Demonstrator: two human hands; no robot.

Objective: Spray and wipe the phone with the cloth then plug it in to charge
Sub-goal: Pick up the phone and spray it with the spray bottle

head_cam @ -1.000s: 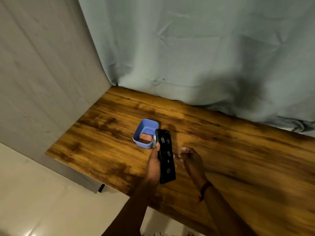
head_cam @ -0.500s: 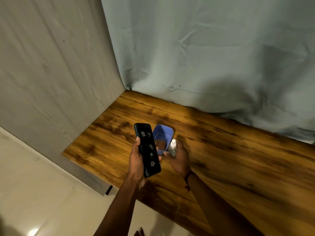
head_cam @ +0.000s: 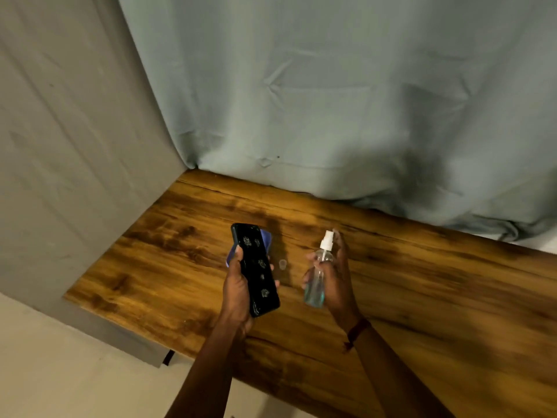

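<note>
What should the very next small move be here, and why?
Probably turn the spray bottle in the right hand so its white nozzle faces the phone, then press. The left hand holds the phone screen-up with smudges showing, the small clear cap lies on the table, and no cloth is visible.

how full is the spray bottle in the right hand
Mostly empty: bluish liquid fills only the bottom part of the clear spray bottle; above it, the plastic shows through empty.

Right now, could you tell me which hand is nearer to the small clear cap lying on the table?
Left. The left hand, holding the phone, is just beside the cap; the right hand, gripping the spray bottle, sits a little farther off on its other side.
</note>
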